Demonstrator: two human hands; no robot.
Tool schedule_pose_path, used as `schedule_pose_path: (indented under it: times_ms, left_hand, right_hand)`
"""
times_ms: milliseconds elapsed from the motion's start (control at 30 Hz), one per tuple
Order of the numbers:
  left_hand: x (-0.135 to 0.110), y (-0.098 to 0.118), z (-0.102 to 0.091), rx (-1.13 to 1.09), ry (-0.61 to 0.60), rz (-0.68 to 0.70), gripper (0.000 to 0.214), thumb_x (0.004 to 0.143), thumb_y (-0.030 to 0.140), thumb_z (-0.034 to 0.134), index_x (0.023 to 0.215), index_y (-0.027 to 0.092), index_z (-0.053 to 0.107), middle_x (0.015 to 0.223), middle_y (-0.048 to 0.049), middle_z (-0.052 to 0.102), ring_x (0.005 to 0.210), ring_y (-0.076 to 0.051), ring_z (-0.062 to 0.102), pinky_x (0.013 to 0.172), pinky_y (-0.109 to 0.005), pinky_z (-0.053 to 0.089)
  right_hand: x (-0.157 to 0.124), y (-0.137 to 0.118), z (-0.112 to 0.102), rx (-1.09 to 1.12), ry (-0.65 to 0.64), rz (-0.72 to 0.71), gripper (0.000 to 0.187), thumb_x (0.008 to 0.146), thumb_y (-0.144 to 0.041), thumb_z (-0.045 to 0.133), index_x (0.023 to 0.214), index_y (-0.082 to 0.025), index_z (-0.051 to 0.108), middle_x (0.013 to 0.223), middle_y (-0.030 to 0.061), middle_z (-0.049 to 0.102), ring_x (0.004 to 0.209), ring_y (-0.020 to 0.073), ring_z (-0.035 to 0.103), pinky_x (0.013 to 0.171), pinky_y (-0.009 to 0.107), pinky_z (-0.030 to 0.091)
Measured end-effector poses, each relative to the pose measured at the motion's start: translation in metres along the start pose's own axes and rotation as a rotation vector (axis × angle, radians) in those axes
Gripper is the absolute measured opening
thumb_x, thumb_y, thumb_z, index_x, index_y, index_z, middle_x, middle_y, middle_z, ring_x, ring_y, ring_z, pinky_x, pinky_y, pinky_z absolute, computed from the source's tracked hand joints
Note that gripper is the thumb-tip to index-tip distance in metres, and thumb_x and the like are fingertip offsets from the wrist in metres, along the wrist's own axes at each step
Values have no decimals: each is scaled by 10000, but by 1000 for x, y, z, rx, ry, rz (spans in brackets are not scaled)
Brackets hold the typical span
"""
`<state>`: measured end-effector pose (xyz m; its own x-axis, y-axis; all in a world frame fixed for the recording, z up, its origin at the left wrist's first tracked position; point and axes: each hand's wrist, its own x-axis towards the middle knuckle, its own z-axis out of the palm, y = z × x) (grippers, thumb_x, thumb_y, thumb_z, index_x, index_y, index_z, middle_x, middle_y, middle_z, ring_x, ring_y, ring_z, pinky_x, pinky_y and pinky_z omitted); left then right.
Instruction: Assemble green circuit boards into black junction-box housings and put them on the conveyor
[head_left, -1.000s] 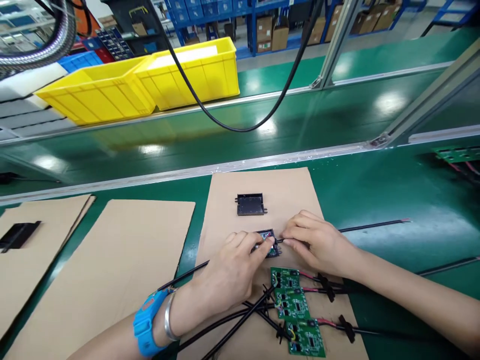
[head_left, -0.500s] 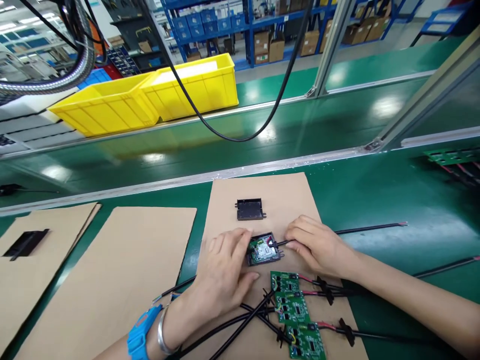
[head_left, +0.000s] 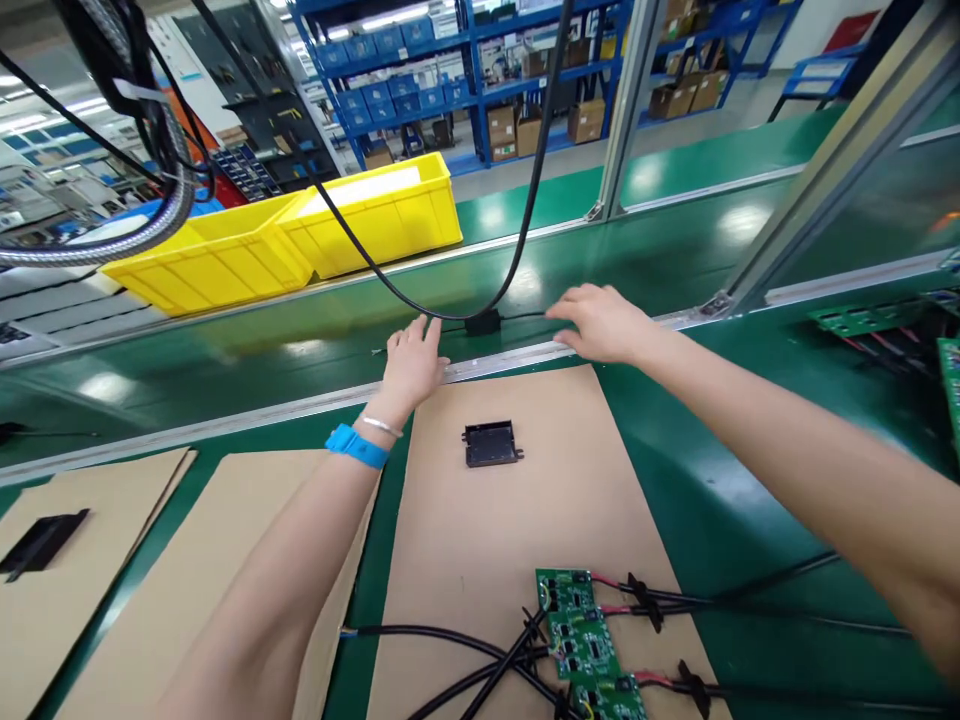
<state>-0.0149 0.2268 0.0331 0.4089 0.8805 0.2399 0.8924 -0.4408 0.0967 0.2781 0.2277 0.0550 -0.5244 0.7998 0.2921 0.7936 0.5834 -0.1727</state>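
A small black electronics box point(head_left: 482, 322) lies on the green conveyor belt past the metal rail, cables leaving it on both sides. My left hand point(head_left: 414, 362) is at its left, over the rail, fingers extended and apart, close to the left cable. On the other side, my right hand point(head_left: 604, 322) has its thumb and fingers apart beside the right cable point(head_left: 523, 316). An open black plastic case half point(head_left: 490, 444) sits on the cardboard sheet point(head_left: 495, 530). Nearer me, several green circuit boards point(head_left: 585, 640) lie with black cables attached.
Yellow bins point(head_left: 375, 220) stand beyond the belt at left. A black cable point(head_left: 517, 260) hangs in a loop above the belt. Upright metal posts point(head_left: 628, 110) rise at right. Another black part point(head_left: 41, 542) lies on cardboard at left; more boards point(head_left: 870, 318) are at right.
Both hands have moved forward from the cardboard to the belt. The box with its circuit board inside has left the cardboard; a black box now lies on the belt. The view has shifted.
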Motion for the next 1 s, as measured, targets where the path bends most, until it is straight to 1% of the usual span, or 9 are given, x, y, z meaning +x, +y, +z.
schedule_pose_path:
  times_ms: [100, 167, 267, 367, 533, 633, 733, 867, 1000]
  left_hand:
    - [-43, 13, 13, -107, -132, 135, 597, 870, 441, 567, 1373, 142, 448, 1391, -157, 488, 1282, -321, 450, 1069, -479, 358]
    - [-75, 29, 16, -212, -225, 256, 723, 791, 531, 643, 1391, 189, 431, 1396, -105, 497, 1269, -276, 467, 1076, -401, 377]
    - [-112, 54, 16, -357, -250, 287, 666, 818, 424, 635, 1396, 176, 414, 1336, -122, 526, 1218, -272, 489, 1065, -430, 381]
    - [-139, 77, 8, -398, -238, 238, 619, 828, 389, 639, 1379, 194, 434, 1279, -126, 549, 1170, -286, 508, 1033, -474, 394]
    - [-172, 118, -25, -692, -217, 111, 696, 774, 522, 705, 1337, 203, 449, 1264, -115, 564, 1136, -270, 542, 961, -415, 461]
    - [-177, 139, -38, -802, -379, -64, 344, 874, 430, 588, 1120, 191, 563, 886, -34, 671, 752, -173, 624, 644, -279, 503]
    - [-166, 146, -40, -717, -392, -212, 188, 927, 312, 434, 875, 187, 564, 620, 13, 604, 533, -137, 547, 491, -242, 390]
    - [-148, 135, -38, -703, -410, -287, 51, 831, 201, 493, 786, 192, 515, 557, 23, 586, 523, -147, 575, 509, -244, 389]
    - [-153, 113, -37, -814, -565, -327, 111, 874, 251, 429, 834, 189, 512, 616, 20, 628, 465, -136, 593, 465, -237, 416]
  right_hand:
    - [-61, -30, 1, 126, -136, -63, 163, 903, -200, 569, 1022, -153, 670, 970, 98, 663, 906, 235, 609, 772, 339, 469]
    - [-104, -60, -2, 315, -330, -104, 140, 930, -261, 551, 948, -193, 672, 916, 51, 660, 846, 189, 604, 745, 305, 461]
    - [-150, -100, -3, 472, -555, -62, 173, 883, -365, 633, 883, -192, 628, 893, 40, 625, 874, 208, 569, 735, 316, 446]
    - [-171, -125, 3, 490, -539, -11, 122, 888, -226, 597, 784, -183, 549, 861, 31, 588, 866, 197, 537, 721, 301, 424]
    - [-169, -134, -1, 622, -367, 87, 171, 925, -139, 471, 768, -194, 513, 774, -3, 564, 744, 149, 523, 678, 269, 402]
    - [-159, -137, -8, 673, -296, 159, 129, 937, -180, 465, 832, -207, 535, 761, -15, 582, 689, 137, 537, 625, 254, 403]
    - [-144, -149, -7, 546, -199, 198, 83, 912, -164, 467, 958, -208, 521, 754, -12, 602, 659, 143, 554, 580, 252, 406]
    - [-125, -173, 3, 34, -107, -46, 245, 817, -62, 471, 1033, -149, 546, 833, 88, 620, 770, 228, 568, 560, 306, 381]
    - [-112, -174, 9, -37, -199, -304, 215, 825, -90, 522, 1013, -171, 586, 843, 72, 609, 762, 213, 544, 515, 298, 313]
